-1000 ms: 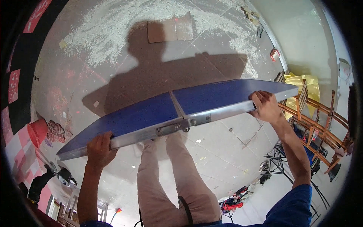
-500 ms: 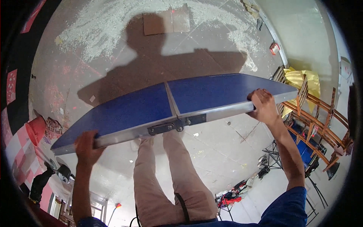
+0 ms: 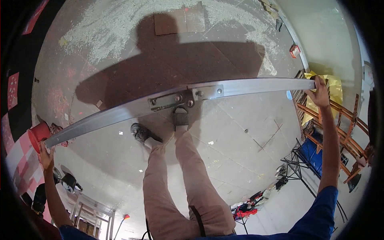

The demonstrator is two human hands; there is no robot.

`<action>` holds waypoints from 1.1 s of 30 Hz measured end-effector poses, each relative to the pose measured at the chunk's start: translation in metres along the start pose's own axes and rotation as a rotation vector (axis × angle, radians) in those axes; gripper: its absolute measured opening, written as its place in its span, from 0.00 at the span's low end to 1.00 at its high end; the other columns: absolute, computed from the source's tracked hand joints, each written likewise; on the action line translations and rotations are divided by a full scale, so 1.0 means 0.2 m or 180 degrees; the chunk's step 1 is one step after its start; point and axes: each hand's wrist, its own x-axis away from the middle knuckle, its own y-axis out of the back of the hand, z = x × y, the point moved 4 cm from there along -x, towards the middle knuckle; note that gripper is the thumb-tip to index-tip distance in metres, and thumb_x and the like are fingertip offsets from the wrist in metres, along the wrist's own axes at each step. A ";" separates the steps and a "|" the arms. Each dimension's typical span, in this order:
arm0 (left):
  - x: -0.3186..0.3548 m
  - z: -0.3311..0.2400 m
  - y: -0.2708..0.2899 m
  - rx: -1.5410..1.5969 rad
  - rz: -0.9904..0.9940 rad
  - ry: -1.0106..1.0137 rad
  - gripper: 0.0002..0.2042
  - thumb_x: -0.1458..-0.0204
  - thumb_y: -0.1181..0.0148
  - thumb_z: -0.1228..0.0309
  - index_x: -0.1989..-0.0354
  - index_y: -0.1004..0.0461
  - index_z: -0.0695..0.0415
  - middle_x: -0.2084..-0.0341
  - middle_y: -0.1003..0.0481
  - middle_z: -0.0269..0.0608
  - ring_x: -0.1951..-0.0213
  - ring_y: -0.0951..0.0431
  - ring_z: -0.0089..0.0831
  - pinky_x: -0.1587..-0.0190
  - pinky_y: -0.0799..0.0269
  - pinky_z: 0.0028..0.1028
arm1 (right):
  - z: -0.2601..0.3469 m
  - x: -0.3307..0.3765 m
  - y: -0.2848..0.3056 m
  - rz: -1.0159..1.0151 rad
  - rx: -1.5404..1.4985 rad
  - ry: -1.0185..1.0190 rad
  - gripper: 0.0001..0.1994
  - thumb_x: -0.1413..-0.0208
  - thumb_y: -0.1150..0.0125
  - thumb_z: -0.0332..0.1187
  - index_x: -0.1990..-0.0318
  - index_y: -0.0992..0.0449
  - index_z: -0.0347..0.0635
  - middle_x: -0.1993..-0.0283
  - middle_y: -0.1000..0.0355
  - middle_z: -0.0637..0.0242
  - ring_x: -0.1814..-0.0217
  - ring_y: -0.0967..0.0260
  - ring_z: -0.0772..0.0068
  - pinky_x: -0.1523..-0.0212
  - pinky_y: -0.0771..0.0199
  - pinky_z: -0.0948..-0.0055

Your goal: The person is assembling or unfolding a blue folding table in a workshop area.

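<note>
A folding table (image 3: 256,86) is held up in front of my legs, seen almost edge-on, so its silver metal rim shows while its blue top is hidden. At the middle of that rim sits a metal hinge (image 3: 191,96) with bolts. My left hand (image 3: 47,159) grips the table's left end from below, lower than the other side. At the right end my right hand (image 3: 320,95) is closed round the corner. The table tilts up toward the right. Below it are my shoes (image 3: 141,133) on the floor.
White powder (image 3: 108,32) and a flat cardboard piece (image 3: 170,24) lie on the far floor. A red bucket (image 3: 38,134) stands by the left end. Wooden frames (image 3: 352,132) and yellow sheeting (image 3: 336,86) are at right, with black metal stands (image 3: 296,160) nearer. Clothes (image 3: 250,206) lie lower right.
Both hands have moved outward to the table's ends. The table has turned from showing its blue top to showing its rim, and my shoes have come into view.
</note>
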 end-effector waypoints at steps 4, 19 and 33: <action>-0.11 0.05 -0.05 0.0976 -0.0483 -0.0326 0.33 0.43 0.47 0.65 0.33 0.53 0.67 0.35 0.47 0.60 0.34 0.47 0.51 0.34 0.51 0.38 | -0.09 -0.02 -0.06 -0.0121 0.0189 0.0164 0.33 0.49 0.36 0.47 0.51 0.40 0.23 0.61 0.34 0.39 0.58 0.36 0.37 0.57 0.34 0.50; -0.16 -0.07 -0.16 0.2046 -0.1139 0.0243 0.30 0.43 0.50 0.67 0.34 0.49 0.67 0.38 0.43 0.54 0.37 0.42 0.42 0.35 0.50 0.34 | -0.12 -0.03 -0.08 0.0544 0.0508 -0.0471 0.39 0.48 0.41 0.53 0.47 0.44 0.21 0.56 0.36 0.37 0.53 0.37 0.35 0.52 0.36 0.49; 0.04 -0.04 -0.25 0.2077 -0.1045 0.0452 0.35 0.51 0.41 0.75 0.34 0.49 0.66 0.39 0.41 0.53 0.38 0.41 0.41 0.35 0.49 0.35 | -0.13 0.28 -0.15 0.0499 0.0936 -0.0370 0.42 0.47 0.42 0.50 0.40 0.51 0.18 0.44 0.42 0.28 0.41 0.43 0.27 0.39 0.42 0.47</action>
